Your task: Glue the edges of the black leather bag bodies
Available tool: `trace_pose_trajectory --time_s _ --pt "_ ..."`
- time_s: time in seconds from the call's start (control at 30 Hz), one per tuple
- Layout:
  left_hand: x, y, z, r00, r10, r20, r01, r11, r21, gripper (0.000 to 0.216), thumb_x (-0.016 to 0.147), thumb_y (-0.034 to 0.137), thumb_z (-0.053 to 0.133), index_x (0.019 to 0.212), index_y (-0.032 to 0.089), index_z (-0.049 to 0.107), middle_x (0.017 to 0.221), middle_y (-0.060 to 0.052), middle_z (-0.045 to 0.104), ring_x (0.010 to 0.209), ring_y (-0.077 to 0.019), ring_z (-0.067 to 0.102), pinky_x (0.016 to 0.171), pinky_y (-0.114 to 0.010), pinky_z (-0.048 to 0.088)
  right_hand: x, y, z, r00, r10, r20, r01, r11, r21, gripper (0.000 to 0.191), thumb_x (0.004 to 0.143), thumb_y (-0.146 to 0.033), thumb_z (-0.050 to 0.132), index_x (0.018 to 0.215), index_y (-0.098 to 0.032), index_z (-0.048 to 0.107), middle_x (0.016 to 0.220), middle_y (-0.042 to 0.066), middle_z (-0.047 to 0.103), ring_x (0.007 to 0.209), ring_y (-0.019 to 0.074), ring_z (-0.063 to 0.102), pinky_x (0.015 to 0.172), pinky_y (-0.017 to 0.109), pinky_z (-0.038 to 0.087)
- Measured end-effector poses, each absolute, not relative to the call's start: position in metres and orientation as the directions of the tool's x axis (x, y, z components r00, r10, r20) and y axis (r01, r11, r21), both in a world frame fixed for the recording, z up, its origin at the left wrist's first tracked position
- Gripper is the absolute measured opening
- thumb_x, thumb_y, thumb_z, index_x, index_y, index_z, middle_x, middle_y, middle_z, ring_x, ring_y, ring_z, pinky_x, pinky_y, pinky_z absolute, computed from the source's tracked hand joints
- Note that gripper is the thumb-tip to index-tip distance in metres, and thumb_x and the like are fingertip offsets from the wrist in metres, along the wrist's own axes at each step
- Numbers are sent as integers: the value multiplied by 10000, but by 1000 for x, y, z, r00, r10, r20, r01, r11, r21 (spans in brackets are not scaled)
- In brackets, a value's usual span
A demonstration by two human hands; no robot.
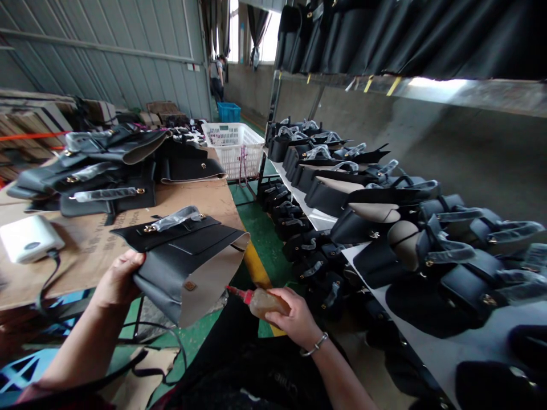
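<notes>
My left hand (pixel 117 279) grips a black leather bag (pixel 188 256) by its left edge and holds it in the air over the table's corner. The bag's flap hangs open and shows a tan lining, and a plastic-wrapped handle lies on top. My right hand (pixel 294 319), with a bracelet at the wrist, is closed round a small squeeze bottle of amber glue (pixel 260 302). The bottle's red nozzle points left toward the bag's lower edge, just short of it.
A cardboard-covered table (pixel 85 245) on the left carries a pile of black bags (pixel 98 171) and a white device (pixel 28 239). A white basket (pixel 235 148) stands behind. Racks of black bags (pixel 384 216) fill the right. A person (pixel 216 77) stands far back.
</notes>
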State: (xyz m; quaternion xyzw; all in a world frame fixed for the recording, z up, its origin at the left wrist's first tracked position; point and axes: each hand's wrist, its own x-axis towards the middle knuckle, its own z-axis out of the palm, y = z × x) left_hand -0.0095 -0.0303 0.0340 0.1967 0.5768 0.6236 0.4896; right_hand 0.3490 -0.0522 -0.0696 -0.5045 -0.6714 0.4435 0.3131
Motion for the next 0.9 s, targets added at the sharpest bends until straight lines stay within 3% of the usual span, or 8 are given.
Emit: trace_pose_trajectory --time_s 0.43,0.63,0.9 --pt "-13 -33 28 -436 854 -285 -361 124 924 419 174 326 883 435 132 618 362 -36 540 271 -148 467 258 -220 401 355 -27 -70 -155 985 73 442 135 -887 358 686 -241 687 1037 -170 686 1004 99 673 930 245 647 859 374 529" --pt "-23 -34 10 -402 892 -208 -359 55 932 384 264 331 892 453 130 624 337 -14 506 241 -133 426 205 -207 348 349 -41 -68 -203 978 -56 412 34 -911 373 664 -227 691 1033 -173 694 1010 89 689 925 242 651 849 374 533" --pt "-7 -36 25 -429 860 -278 -362 118 925 470 152 367 908 448 125 635 358 -35 535 264 -138 451 237 -209 375 337 -68 -65 -331 924 -192 385 -54 -922 432 640 -202 721 1068 -152 685 1038 78 693 942 240 642 880 387 516"
